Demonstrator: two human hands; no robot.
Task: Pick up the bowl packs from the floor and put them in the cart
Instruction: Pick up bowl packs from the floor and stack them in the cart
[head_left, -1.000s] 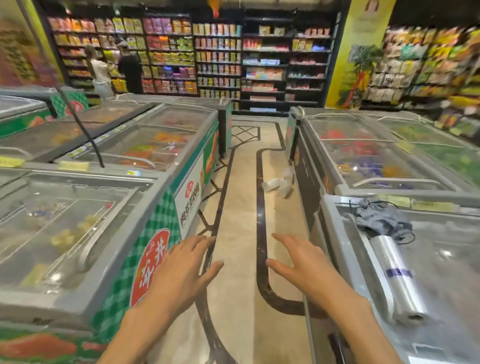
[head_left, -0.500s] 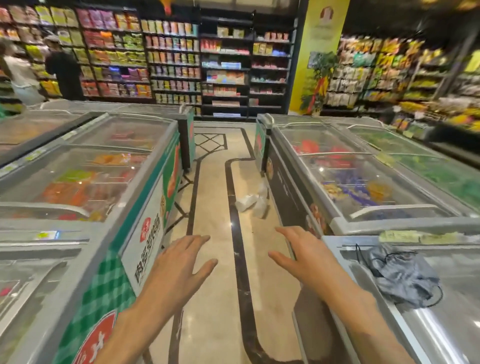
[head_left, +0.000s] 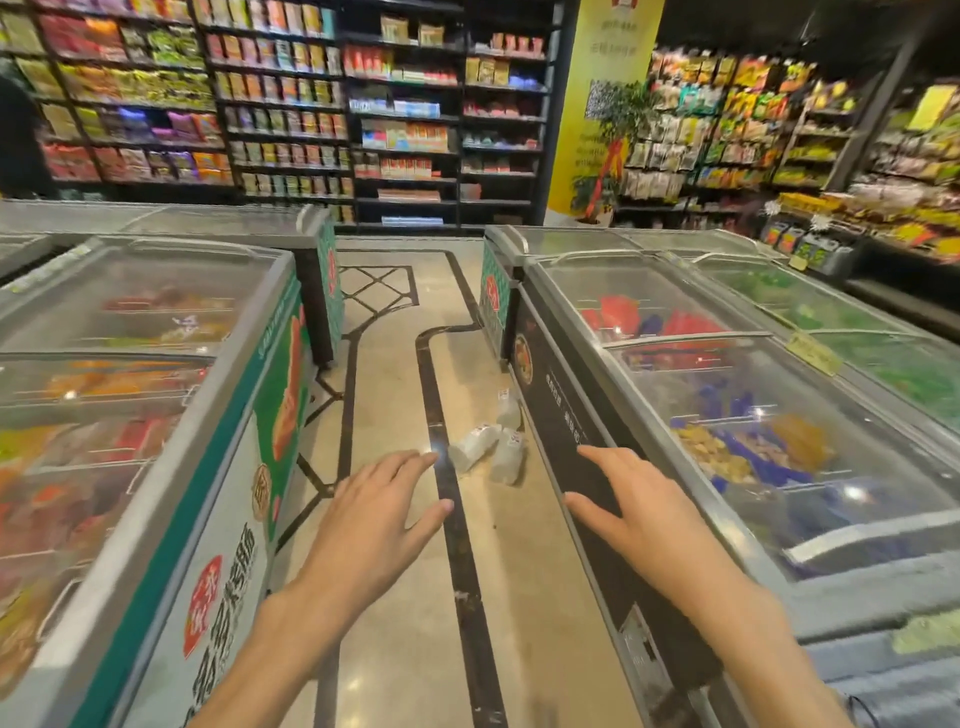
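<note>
Three clear-wrapped white bowl packs (head_left: 491, 444) lie on the beige aisle floor, against the base of the right freezer. My left hand (head_left: 375, 525) is stretched forward over the floor, fingers straight and spread, holding nothing; its fingertips end just short of the packs. My right hand (head_left: 631, 514) reaches out at the same height in front of the right freezer's dark side panel, fingers straight, empty. No cart is in view.
A chest freezer with a green-checked side (head_left: 218, 467) lines the aisle on the left, a dark-sided glass-top freezer (head_left: 561, 415) on the right. The narrow floor strip (head_left: 395, 338) runs ahead to stocked shelves (head_left: 405, 119).
The view has moved forward along the aisle; the bowl packs are now much closer, just beyond my fingertips. Both hands stay stretched out and empty.
</note>
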